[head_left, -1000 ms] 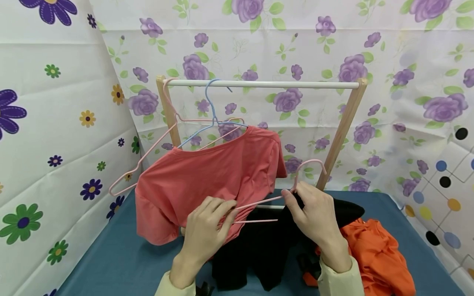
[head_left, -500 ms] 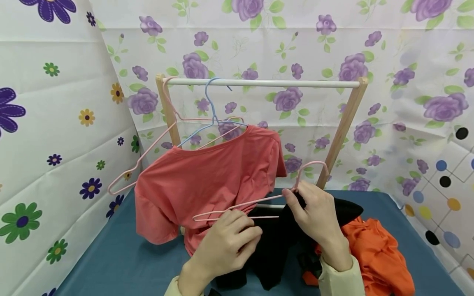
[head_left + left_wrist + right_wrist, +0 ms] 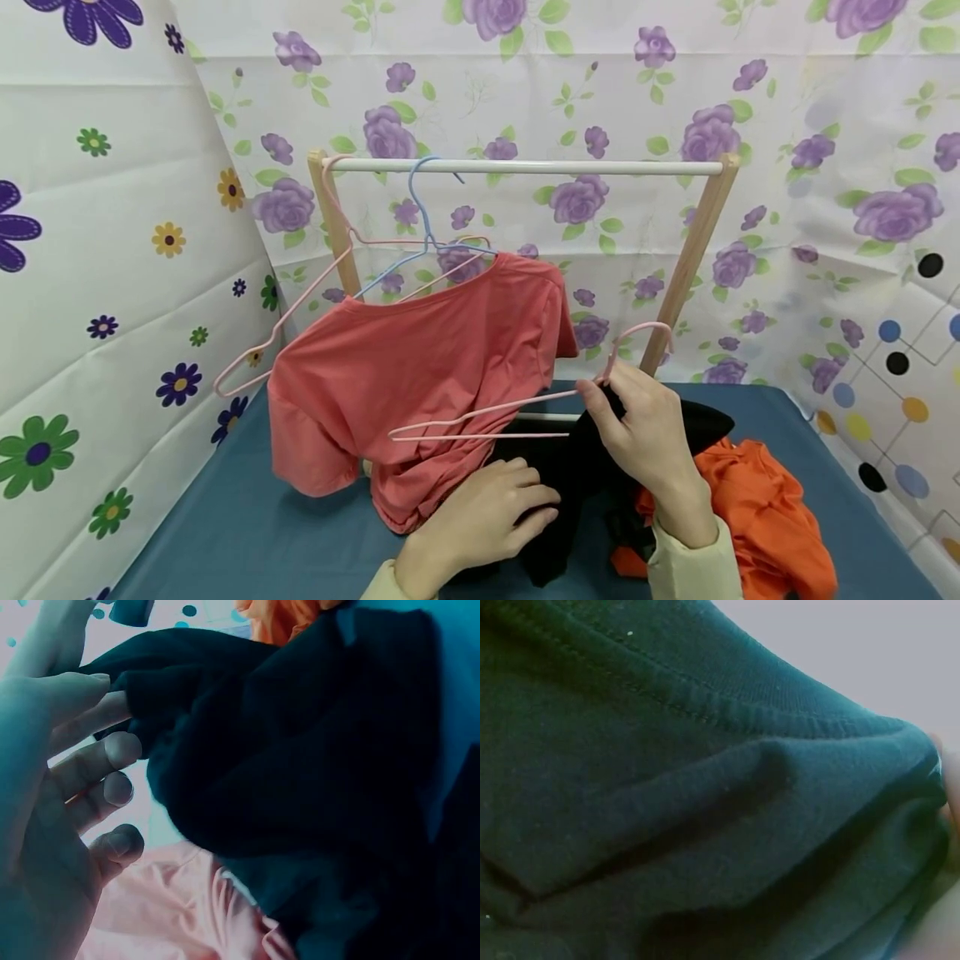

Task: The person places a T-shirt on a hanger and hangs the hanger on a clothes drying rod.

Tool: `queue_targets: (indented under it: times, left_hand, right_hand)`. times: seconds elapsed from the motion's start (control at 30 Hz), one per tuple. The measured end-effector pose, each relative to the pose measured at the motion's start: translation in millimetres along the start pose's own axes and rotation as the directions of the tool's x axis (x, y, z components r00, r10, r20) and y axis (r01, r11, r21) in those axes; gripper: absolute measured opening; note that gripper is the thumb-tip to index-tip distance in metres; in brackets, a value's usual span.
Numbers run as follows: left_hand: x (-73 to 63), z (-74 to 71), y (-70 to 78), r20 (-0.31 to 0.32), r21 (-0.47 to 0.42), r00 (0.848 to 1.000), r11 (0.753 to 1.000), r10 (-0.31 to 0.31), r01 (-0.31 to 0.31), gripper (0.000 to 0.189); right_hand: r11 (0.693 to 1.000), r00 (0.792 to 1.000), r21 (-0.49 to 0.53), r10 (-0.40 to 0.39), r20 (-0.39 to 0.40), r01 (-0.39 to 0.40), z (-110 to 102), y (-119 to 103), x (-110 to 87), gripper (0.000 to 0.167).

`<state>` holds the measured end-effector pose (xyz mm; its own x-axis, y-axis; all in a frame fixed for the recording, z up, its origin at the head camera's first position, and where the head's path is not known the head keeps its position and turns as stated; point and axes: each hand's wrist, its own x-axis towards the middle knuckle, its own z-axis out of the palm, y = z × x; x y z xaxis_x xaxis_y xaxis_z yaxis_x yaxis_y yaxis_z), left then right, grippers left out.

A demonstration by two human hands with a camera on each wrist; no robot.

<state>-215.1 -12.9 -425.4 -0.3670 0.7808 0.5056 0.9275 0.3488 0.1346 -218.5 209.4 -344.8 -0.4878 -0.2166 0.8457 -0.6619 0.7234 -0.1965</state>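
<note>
My right hand (image 3: pixel 645 429) grips a pink hanger (image 3: pixel 480 436) just below its hook, together with the gathered top of a black shirt (image 3: pixel 592 475). The hanger's free end points left, out of the cloth, in front of a coral T-shirt (image 3: pixel 420 358). In the right wrist view the shirt's ribbed, stitched neckline (image 3: pixel 780 712) is stretched towards the fingers at the right edge. My left hand (image 3: pixel 495 508) is low over the black shirt, below the hanger, its fingers loosely bent and apart. The left wrist view shows those fingertips (image 3: pixel 120 750) beside the dark folds, holding nothing.
A wooden rack with a white rail (image 3: pixel 562 167) stands behind. On its left side hang a bare pink hanger (image 3: pixel 316 285) and a blue hanger (image 3: pixel 426 221) bearing the coral T-shirt. A crumpled orange garment (image 3: pixel 772 517) lies right on the blue tabletop (image 3: pixel 217 533).
My left hand has let go of the pink hanger's left end and moved down and right onto the black shirt. My right hand keeps its grip in nearly the same place.
</note>
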Motion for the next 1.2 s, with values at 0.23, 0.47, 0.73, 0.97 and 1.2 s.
queue_targets:
  times: [0.23, 0.47, 0.73, 0.97, 1.2]
  left_hand:
    - [0.0, 10.7, 1.3, 0.084, 0.007, 0.996, 1.000, -0.008, 0.007, 0.021]
    - [-2.5, 9.1, -2.6, 0.070, 0.018, 0.996, 0.998, -0.056, 0.055, 0.026]
    - [-7.9, -6.4, -16.6, 0.010, -0.002, 0.995, 0.995, -0.099, 0.099, 0.032]
    - [-18.2, -31.2, -27.8, -0.040, -0.038, 0.976, 0.976, -0.216, 0.214, 0.026]
    - [-26.3, -50.8, -35.3, -0.155, -0.037, 0.963, 0.975, -0.222, 0.219, 0.028]
  right_hand:
    - [1.000, 1.000, 0.013, 0.006, -0.003, -0.006, -1.4, 0.6, 0.2, 0.034]
    - [0.999, 1.000, 0.027, 0.027, -0.006, -0.027, -6.7, 2.7, -0.8, 0.029]
    - [0.997, 0.998, 0.058, 0.050, -0.029, -0.049, -14.3, 9.2, -2.5, 0.024]
    - [0.996, 0.995, 0.077, 0.058, -0.080, -0.052, -20.2, 16.2, -4.1, 0.020]
    - [0.995, 0.995, 0.081, 0.065, -0.074, -0.059, -21.1, 17.3, -5.0, 0.020]
